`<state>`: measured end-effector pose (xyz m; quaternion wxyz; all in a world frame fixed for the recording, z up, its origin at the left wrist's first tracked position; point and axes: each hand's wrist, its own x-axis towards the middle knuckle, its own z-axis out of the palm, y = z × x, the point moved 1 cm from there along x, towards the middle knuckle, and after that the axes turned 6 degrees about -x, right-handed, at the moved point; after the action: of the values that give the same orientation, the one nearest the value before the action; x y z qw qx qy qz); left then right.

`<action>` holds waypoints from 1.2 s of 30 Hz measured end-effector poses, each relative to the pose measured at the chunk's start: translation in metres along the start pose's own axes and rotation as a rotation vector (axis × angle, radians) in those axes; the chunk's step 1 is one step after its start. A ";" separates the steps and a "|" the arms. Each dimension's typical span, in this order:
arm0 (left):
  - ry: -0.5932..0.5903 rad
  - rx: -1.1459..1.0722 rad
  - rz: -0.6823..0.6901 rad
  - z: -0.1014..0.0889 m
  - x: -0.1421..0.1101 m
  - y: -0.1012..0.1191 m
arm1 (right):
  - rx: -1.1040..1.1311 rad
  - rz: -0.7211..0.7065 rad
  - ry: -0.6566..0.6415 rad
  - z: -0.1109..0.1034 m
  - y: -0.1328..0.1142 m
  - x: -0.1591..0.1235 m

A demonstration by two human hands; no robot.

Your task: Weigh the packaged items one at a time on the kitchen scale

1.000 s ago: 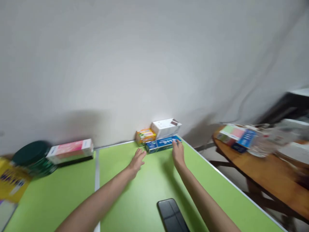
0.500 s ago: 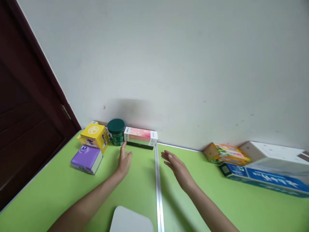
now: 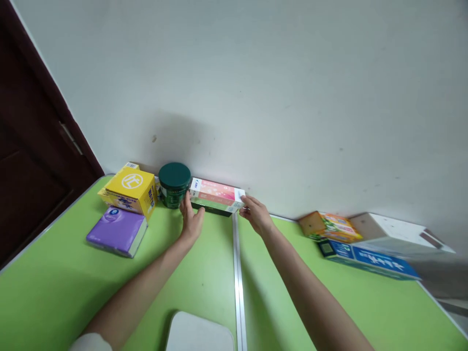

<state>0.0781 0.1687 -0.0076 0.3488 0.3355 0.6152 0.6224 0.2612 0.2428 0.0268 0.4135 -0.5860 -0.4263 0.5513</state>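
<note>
A long pink, white and green box (image 3: 216, 195) lies against the wall on top of a flat black box (image 3: 212, 209), on the green table (image 3: 204, 273). My left hand (image 3: 191, 220) touches the pink box's left end with its fingers stretched up. My right hand (image 3: 256, 213) touches the right end with its fingertips, fingers apart. Neither hand is wrapped round the box. A dark green round tub (image 3: 174, 184) stands just left of the box.
A yellow box (image 3: 128, 188) and a purple packet (image 3: 117, 231) lie at the left. At the right lie an orange box (image 3: 331, 226), a white box (image 3: 398, 233) and a blue box (image 3: 365, 256). A white object (image 3: 199, 334) sits at the near edge. A dark door (image 3: 32, 156) stands left.
Both hands left the blue box at the right and moved left across the table. They reached forward and now touch the two ends of the pink box.
</note>
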 end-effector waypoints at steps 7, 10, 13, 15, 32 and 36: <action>0.037 0.026 -0.035 0.008 0.004 0.008 | 0.035 -0.007 0.029 -0.004 0.000 -0.006; -0.002 0.011 -0.026 0.005 0.000 0.014 | 0.065 -0.032 0.050 -0.011 -0.006 -0.015; -0.113 -0.019 -0.036 -0.010 -0.025 0.025 | 0.085 -0.045 0.048 -0.025 -0.011 -0.047; -0.200 -0.036 -0.047 -0.033 -0.059 0.035 | 0.084 -0.054 0.038 -0.035 -0.005 -0.084; -0.371 0.215 -0.385 -0.212 -0.276 0.039 | -0.309 0.000 -0.001 -0.040 0.139 -0.334; -0.262 0.260 -0.278 -0.219 -0.268 0.043 | -0.246 -0.002 0.142 -0.051 0.146 -0.337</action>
<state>0.0343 -0.1743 0.0347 0.4620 0.3674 0.6801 0.4349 0.3084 -0.1228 -0.0115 0.3682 -0.6695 -0.4609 0.4515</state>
